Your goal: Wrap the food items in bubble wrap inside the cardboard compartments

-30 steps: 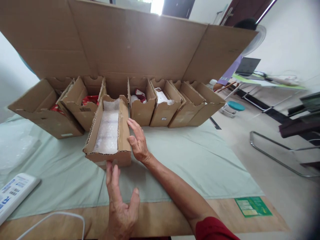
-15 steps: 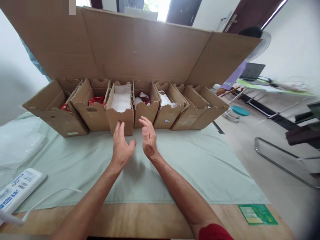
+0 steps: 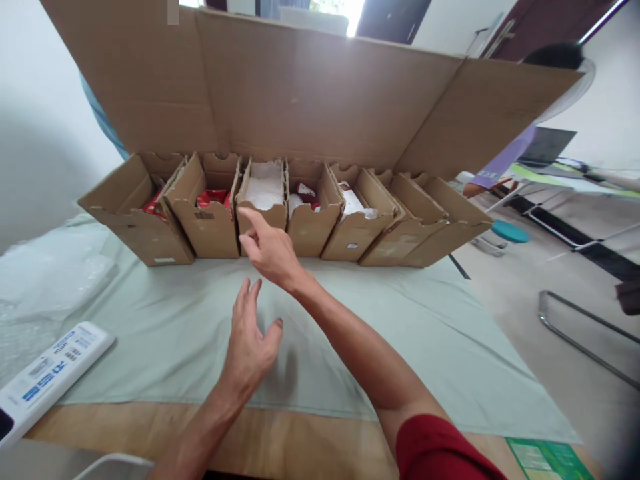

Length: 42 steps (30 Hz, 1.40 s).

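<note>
My right hand [image 3: 273, 252] is in front of the third cardboard bin from the left [image 3: 275, 217], its fingers extended toward the left and its thumb apart. Whether its fingertips touch the bin I cannot tell. That bin holds white bubble-wrapped material [image 3: 265, 187]. Lower and nearer to me, my left hand [image 3: 250, 343] hovers over the pale green cloth [image 3: 380, 327] with fingers and thumb spread, holding nothing. To the left of the third bin is one with red packets [image 3: 213, 198]. On its other side, a bin [image 3: 313, 230] contains dark red and white items.
Behind the row of several bins stands a tall cardboard panel [image 3: 310, 100]. Bubble wrap [image 3: 50, 273] and a white printed box [image 3: 55, 373] lie at the left. A green card [image 3: 545, 460] is at the front right. Beyond the table are a teal stool [image 3: 510, 231] and a person's purple sleeve [image 3: 507, 160].
The third bin has gone back, roughly level with its neighbours. My right hand has moved up and left across its front; my left hand has drawn back toward me. The view has shifted left.
</note>
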Motion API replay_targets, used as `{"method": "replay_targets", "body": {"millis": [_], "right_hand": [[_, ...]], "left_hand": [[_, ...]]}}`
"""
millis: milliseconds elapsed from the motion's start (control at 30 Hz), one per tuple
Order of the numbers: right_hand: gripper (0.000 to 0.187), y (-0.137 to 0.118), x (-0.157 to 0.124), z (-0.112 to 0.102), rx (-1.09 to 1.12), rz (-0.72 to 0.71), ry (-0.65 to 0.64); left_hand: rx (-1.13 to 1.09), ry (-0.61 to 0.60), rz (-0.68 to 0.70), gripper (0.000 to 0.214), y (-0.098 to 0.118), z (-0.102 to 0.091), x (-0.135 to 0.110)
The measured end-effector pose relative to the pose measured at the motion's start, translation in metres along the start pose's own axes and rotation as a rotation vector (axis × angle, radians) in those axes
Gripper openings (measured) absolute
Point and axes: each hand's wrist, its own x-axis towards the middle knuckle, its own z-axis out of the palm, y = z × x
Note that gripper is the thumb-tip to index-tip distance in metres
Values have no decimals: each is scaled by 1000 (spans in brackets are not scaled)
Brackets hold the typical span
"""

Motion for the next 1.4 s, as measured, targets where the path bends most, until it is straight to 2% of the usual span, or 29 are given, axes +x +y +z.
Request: {"method": "replay_targets", "body": {"millis": [67, 133, 233, 300, 367, 500, 567, 633, 667, 733, 800, 833, 900, 1000, 1067, 1133, 1233, 1333, 1400], "right_hand": [[60, -17, 36, 10, -147, 15, -102], [47, -29, 63, 20, -253, 54, -128], [30, -38, 69, 31, -313, 60, -132], [25, -44, 46, 30, -296, 26, -144], [20, -50, 5, 21, -248, -11, -152], [17, -57, -90, -22, -45, -60, -146], [17, -48, -122, -49, 66, -32, -153], [16, -29, -138, -75, 128, 44, -109], [14, -16, -142, -85, 162, 96, -42], [16, 14, -145, -100, 258, 211, 171], [34, 39, -152, -107, 379, 303, 371], [44, 49, -158, -107, 430, 328, 405], [60, 62, -174, -102, 489, 343, 308], [73, 65, -196, -83, 480, 304, 24], [80, 64, -198, -69, 417, 257, -64], [79, 64, -190, -60, 339, 220, -64], [65, 67, -168, -55, 245, 201, -25], [55, 72, -153, -54, 193, 260, 17], [53, 75, -149, -52, 173, 297, 53]], "left_hand": [[-19, -3, -62, 67, -6, -10, -25], [-39, 19, -123, 65, -14, -23, -41], [-99, 133, -269, 67, -30, -46, -49], [-185, 248, -344, 71, -41, -61, -50], [-276, 356, -341, 73, -49, -72, -50], [-369, 429, -283, 73, -56, -83, -58], [-386, 438, -256, 73, -57, -82, -65], [-390, 432, -232, 74, -55, -77, -70], [-385, 415, -230, 75, -52, -72, -72], [-364, 358, -249, 77, -44, -62, -75], [-343, 290, -260, 78, -35, -51, -77], [-338, 264, -260, 78, -30, -46, -77], [-326, 233, -250, 78, -23, -39, -77], [-289, 248, -233, 79, -19, -33, -72], [-282, 272, -226, 82, -19, -31, -62], [-296, 298, -235, 86, -19, -29, -47], [-313, 339, -260, 91, -17, -25, -18], [-317, 330, -281, 88, -14, -20, 3], [-316, 300, -286, 80, -13, -14, 8]]}}
